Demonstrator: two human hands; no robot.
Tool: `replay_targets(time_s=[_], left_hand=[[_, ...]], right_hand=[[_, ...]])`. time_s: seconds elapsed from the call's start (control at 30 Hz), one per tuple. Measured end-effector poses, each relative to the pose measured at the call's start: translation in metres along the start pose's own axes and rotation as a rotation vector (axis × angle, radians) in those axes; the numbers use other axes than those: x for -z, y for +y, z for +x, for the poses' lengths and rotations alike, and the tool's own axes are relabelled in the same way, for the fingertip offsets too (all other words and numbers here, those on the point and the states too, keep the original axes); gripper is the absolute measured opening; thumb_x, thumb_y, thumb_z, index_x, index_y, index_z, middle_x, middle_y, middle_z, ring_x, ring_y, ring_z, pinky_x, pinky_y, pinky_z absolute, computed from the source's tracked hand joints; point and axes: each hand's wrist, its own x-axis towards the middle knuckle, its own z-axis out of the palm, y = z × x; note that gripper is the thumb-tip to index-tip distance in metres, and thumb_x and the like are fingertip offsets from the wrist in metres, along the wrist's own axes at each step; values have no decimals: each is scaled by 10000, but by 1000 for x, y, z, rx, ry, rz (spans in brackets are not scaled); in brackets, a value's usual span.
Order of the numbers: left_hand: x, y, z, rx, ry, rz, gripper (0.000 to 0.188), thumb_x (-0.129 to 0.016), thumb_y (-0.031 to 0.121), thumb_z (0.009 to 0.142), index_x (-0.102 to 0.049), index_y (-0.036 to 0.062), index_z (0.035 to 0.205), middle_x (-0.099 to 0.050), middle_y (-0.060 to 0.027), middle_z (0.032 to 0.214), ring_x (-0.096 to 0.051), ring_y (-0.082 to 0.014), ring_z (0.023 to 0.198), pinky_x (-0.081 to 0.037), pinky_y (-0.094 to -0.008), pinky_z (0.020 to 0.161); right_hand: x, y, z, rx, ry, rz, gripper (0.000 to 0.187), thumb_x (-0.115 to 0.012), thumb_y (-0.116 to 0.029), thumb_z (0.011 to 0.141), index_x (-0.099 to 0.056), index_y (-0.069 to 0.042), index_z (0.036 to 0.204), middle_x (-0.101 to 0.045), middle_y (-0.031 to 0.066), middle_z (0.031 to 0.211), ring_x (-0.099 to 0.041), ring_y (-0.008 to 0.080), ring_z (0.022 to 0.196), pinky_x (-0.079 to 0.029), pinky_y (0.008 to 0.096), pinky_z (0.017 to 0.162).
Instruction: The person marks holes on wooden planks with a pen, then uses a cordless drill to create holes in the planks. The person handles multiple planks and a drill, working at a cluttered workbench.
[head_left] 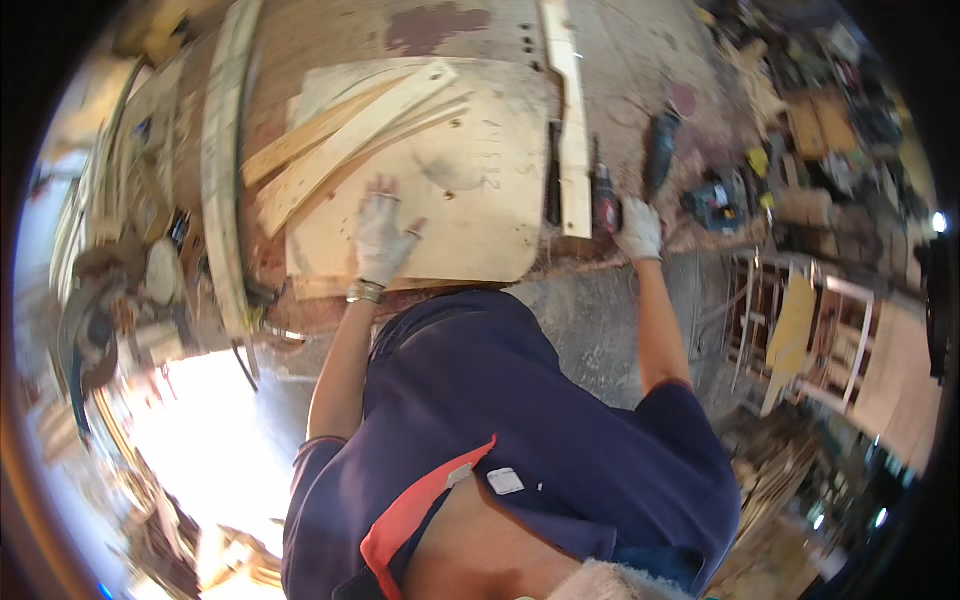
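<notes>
My left hand [384, 238], in a white glove with bare fingertips, lies flat with fingers spread on a pale plywood panel [480, 225]. Several thin wooden strips [345, 150] are piled crosswise on the panel's far left part, just beyond that hand. My right hand [640, 232], also gloved, is at the bench's near edge, right of the panel. Its fingers are curled at the side of a red and black power drill [606, 200], whose bit points away from me; the hand hides the drill's handle.
A notched wooden strip [573, 150] lies between panel and drill. Right of my right hand are a dark power tool [661, 150] and a blue-grey one [716, 203]. A long board [226, 170] runs along the left. Clutter crowds the bench's far right [820, 125].
</notes>
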Motion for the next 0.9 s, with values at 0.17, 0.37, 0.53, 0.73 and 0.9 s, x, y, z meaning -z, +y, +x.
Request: replay_targets(time_s=[0.17, 0.37, 0.53, 0.73, 0.9], left_hand=[[20, 32, -44, 224, -17, -352, 782, -788, 386, 882, -478, 47, 1515, -607, -186, 1399, -551, -359, 1328, -456, -450, 1107], [23, 41, -49, 445, -144, -1235, 595, -723, 256, 979, -503, 21, 1479, -677, -109, 1217, -639, -176, 1108, -522, -314, 956], [34, 47, -40, 305, -372, -1646, 586, -662, 337, 1029, -487, 28, 1495, -677, -70, 1219, -609, -135, 1116, -488, -289, 962], [82, -15, -33, 560, -409, -1909, 578, -641, 495, 1010, -571, 46, 1367, -701, -76, 1212, -603, -125, 1119, -449, -273, 993], [113, -95, -83, 756, -313, -2237, 376, -676, 334, 1002, -633, -8, 1153, -725, -172, 1147, -702, -204, 1025, -580, -339, 900]], right_hand=[[1, -6, -16, -142, 49, 321, 621, -783, -233, 752, -621, -11, 1308, -690, 231, 1221, -636, 430, 1162, -490, 500, 1019], [-1, -81, -59, -305, 460, 978, 490, -755, -361, 957, -659, 38, 1225, -731, 130, 930, -680, 219, 798, -528, 362, 752], [43, -209, -82, -116, 393, 1370, 338, -651, -321, 1043, -660, -7, 1167, -666, 48, 807, -629, 141, 721, -504, 321, 674], [65, -358, -83, 211, 509, 682, 351, -768, -293, 912, -697, -37, 1141, -736, 80, 910, -697, 234, 767, -537, 374, 683], [72, -430, -80, 581, 274, 407, 344, -767, -257, 766, -690, -95, 1060, -657, 102, 874, -627, 315, 777, -498, 442, 674]])
